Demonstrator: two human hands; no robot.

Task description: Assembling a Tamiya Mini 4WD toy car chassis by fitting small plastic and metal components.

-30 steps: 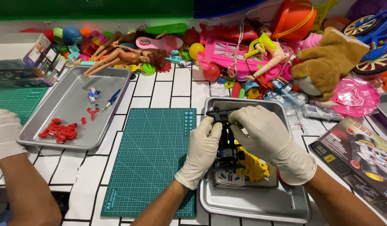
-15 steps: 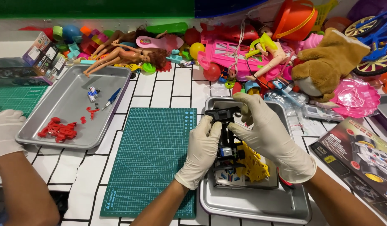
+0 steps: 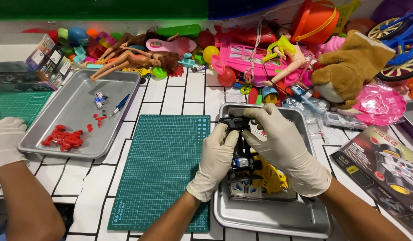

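Both my hands wear white gloves and hold a black toy car chassis (image 3: 237, 123) over a metal tray (image 3: 269, 218) at centre right. My left hand (image 3: 214, 161) grips the chassis from the left, with the thumb up by its black front piece. My right hand (image 3: 284, 149) wraps over it from the right, fingers on that same front piece. Under my hands a yellow plastic part (image 3: 272, 178) and a white printed body piece (image 3: 243, 189) lie in the tray. A small motor block (image 3: 242, 163) shows between my hands.
A green cutting mat (image 3: 164, 165) lies left of the tray. Another tray (image 3: 121, 129) holds red parts (image 3: 63, 139) and a blue tool (image 3: 121, 104). A co-worker's gloved hand (image 3: 5, 139) rests at the left edge. Dolls, a plush toy (image 3: 349, 67) and a toy box (image 3: 385, 169) crowd the back and right.
My hands stay on the chassis; the right fingers have shifted slightly over its front piece. The co-worker's hand has barely moved.
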